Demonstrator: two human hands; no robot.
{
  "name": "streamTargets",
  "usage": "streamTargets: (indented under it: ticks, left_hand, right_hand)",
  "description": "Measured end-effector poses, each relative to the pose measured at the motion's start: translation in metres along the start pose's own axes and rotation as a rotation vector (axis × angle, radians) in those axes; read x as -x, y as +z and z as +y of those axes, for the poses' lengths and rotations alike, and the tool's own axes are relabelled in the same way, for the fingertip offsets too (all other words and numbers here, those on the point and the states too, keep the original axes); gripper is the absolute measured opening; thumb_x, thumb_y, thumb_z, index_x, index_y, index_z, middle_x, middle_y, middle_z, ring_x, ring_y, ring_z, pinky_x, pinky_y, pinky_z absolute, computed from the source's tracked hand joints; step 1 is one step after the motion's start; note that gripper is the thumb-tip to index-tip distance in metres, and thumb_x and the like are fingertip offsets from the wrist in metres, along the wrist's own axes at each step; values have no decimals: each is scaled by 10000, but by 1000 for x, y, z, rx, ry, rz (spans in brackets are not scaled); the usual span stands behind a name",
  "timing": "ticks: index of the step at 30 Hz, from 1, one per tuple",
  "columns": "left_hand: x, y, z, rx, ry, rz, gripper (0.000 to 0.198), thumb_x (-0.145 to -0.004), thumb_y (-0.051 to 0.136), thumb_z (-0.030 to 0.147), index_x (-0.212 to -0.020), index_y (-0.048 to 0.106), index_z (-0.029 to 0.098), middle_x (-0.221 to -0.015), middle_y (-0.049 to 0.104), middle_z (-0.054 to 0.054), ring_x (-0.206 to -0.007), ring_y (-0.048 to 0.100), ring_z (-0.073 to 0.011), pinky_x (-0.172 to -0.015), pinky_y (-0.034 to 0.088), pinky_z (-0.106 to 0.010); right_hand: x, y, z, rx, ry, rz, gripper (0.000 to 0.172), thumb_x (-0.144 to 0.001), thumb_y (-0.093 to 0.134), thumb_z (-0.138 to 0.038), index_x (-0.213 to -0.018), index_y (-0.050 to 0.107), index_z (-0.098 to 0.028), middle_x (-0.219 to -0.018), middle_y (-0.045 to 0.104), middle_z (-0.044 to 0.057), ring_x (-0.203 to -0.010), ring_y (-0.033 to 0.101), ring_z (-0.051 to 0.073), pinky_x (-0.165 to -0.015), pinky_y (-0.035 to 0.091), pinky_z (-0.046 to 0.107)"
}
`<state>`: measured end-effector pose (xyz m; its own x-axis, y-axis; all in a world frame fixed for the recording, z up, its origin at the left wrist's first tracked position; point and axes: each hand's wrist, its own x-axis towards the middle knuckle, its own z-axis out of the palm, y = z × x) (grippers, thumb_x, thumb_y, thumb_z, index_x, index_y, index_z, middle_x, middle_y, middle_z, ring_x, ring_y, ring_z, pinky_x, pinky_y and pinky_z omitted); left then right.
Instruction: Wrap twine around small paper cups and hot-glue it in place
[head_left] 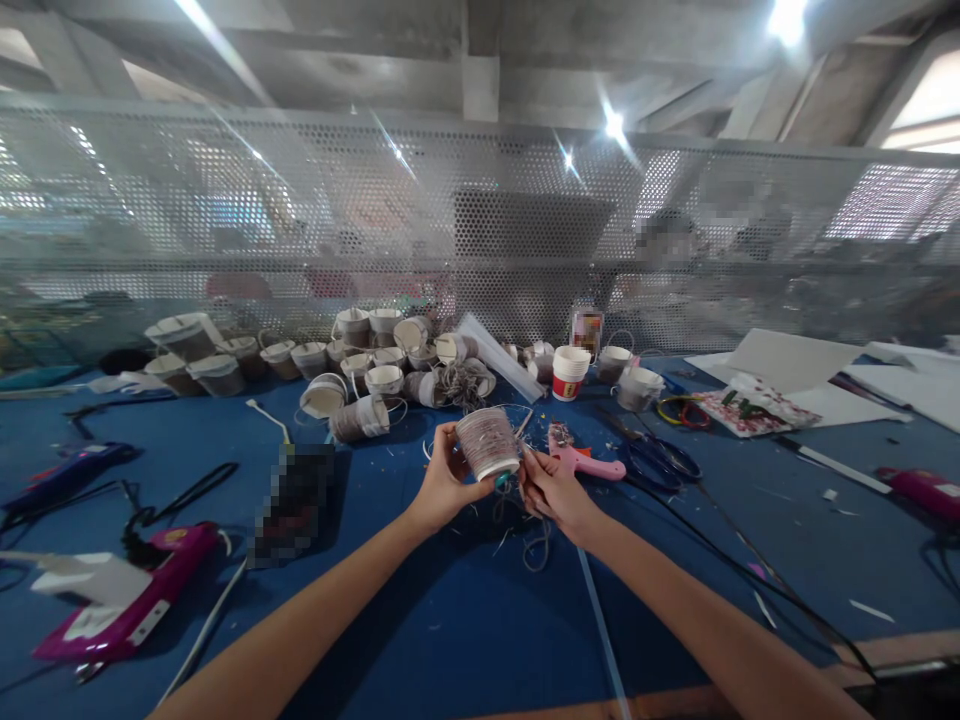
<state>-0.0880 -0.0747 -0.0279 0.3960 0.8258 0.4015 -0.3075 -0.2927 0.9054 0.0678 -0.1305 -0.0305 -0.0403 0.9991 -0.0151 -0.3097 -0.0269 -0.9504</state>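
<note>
Your left hand [441, 487] holds the yarn-wrapped cup [486, 438] above the surface [420, 640], but whether your right hand [561, 492] beside it grips anything is unclear.

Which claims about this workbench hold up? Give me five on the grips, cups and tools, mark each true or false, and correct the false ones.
1. The left grip holds a cord-wrapped cup. True.
2. The right grip is far away from that cup. False: its fingers are right beside it.
3. The dark-blue-handled scissors lie to the right of the pink-handled tool in the picture. True.
4. The red-and-white cups are lying on their side. False: they stand upright, stacked.
5. The table surface is blue. True.
</note>
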Motion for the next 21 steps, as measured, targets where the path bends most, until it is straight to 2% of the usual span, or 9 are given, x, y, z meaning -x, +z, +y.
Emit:
streamTargets:
  ticks: [5, 12, 16, 19, 21]
  left_hand:
    - [-1, 0, -1, 16, -15, 39, 617, -513, 764, 178, -969, 351, 229, -1041, 466, -26, -941, 538, -171, -827, 444, -320]
    - [1, 3, 1, 69, -34, 23, 631, -510, 760, 160, -975, 340, 233, -1044, 463, -26, -957, 528, -171, -837, 437, -322]
    - [2, 4, -1, 81, -42, 10, 630, -518, 757, 145, -976, 334, 239, -1035, 464, -14, -955, 524, -157, -838, 433, -309]
    - [3, 4, -2, 75, -60, 20, 629, -513, 762, 173, -962, 328, 239, -1018, 482, -10, -956, 529, -167, -851, 430, -328]
    - [4, 4, -2, 79, -86, 24, 632, -511, 766, 205, -962, 325, 238, -1000, 498, -11, -958, 536, -182, -860, 428, -354]
  right_hand:
    - [2, 2, -1, 131, -56, 22, 415, -719, 527, -579, -601, 454, -188, -301, 315, -116, -252, 233, 32, -320, 269, 178]
    - [0, 0, 1, 241, -92, 28, 430, -754, 459, -598, -599, 432, -198, -317, 287, -113, -265, 239, 47, -323, 257, 192]
    - [0, -2, 2, 414, -156, 50, 447, -794, 394, -594, -585, 400, -199, -371, 306, -90, -312, 256, 58, -344, 230, 208]
    - [3, -6, 1, 558, -225, 116, 424, -825, 343, -578, -649, 418, -200, -462, 378, -59, -409, 364, 92, -419, 323, 232]
    - [6, -8, 0, 598, -293, 172, 392, -840, 330, -559, -784, 462, -195, -623, 483, -16, -568, 471, 125, -558, 415, 262]
